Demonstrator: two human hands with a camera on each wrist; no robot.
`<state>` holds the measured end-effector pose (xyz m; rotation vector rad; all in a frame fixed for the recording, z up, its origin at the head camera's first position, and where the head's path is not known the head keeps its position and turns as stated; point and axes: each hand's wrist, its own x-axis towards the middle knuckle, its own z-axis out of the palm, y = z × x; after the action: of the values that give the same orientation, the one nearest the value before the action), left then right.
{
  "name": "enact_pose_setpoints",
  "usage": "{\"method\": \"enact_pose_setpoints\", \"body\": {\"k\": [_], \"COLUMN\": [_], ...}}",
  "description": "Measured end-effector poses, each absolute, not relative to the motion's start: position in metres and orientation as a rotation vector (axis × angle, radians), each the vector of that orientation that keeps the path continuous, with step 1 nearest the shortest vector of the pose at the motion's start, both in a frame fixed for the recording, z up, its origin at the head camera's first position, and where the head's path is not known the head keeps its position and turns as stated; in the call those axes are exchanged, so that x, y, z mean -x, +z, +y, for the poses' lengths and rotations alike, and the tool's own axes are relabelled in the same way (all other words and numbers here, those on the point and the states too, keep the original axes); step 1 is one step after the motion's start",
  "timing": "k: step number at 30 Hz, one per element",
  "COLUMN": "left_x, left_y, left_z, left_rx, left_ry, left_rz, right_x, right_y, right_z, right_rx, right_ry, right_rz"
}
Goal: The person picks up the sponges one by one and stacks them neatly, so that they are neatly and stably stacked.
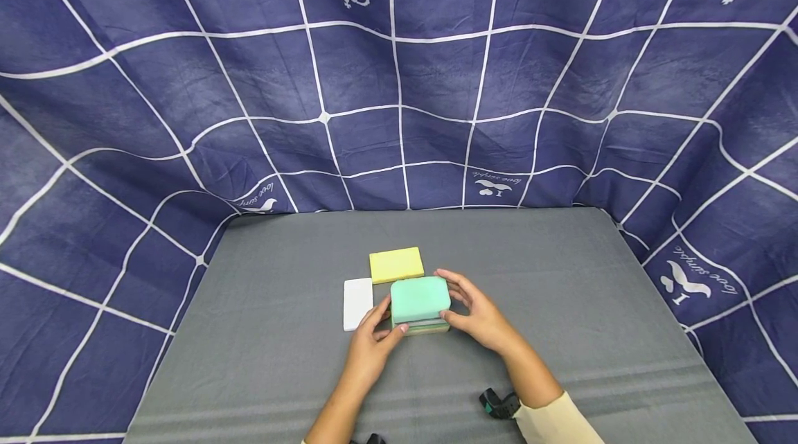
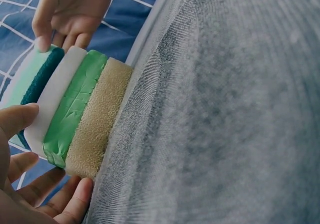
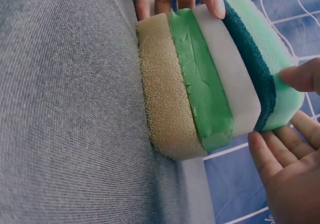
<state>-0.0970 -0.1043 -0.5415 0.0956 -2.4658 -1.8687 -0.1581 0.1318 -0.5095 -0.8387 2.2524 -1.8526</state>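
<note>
A mint-green sponge [image 1: 420, 297] with a dark teal scouring layer [image 3: 254, 61] tops a stack on the table. Under it come a white sponge [image 2: 56, 96], a block in creased green wrapping [image 2: 75, 108] and a porous tan sponge [image 2: 101, 119] at the bottom. My right hand [image 1: 483, 319] holds the mint sponge at its right end, thumb on the near side and fingers around the far side. My left hand [image 1: 370, 345] grips the stack's left end. Its thumb lies where the white sponge meets the teal layer, and its other fingers spread down along the lower layers.
Behind the stack, a flat yellow block [image 1: 396, 265] lies on the grey cloth-covered table [image 1: 280, 361]. A white block [image 1: 358, 304] lies just left of the stack, close to my left hand. Blue checked curtains [image 1: 436, 70] hang around the back and sides.
</note>
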Motion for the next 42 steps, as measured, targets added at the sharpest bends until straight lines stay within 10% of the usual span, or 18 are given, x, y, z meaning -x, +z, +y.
{"method": "enact_pose_setpoints", "body": {"k": [42], "left_x": [0.095], "left_y": [-0.530], "left_z": [-0.098], "left_rx": [-0.075], "left_ry": [-1.897], "left_rz": [-2.396], "right_x": [0.152], "right_y": [-0.519], "right_z": [0.123], "right_rx": [0.642], "right_ry": [-1.778], "right_rz": [2.448]}}
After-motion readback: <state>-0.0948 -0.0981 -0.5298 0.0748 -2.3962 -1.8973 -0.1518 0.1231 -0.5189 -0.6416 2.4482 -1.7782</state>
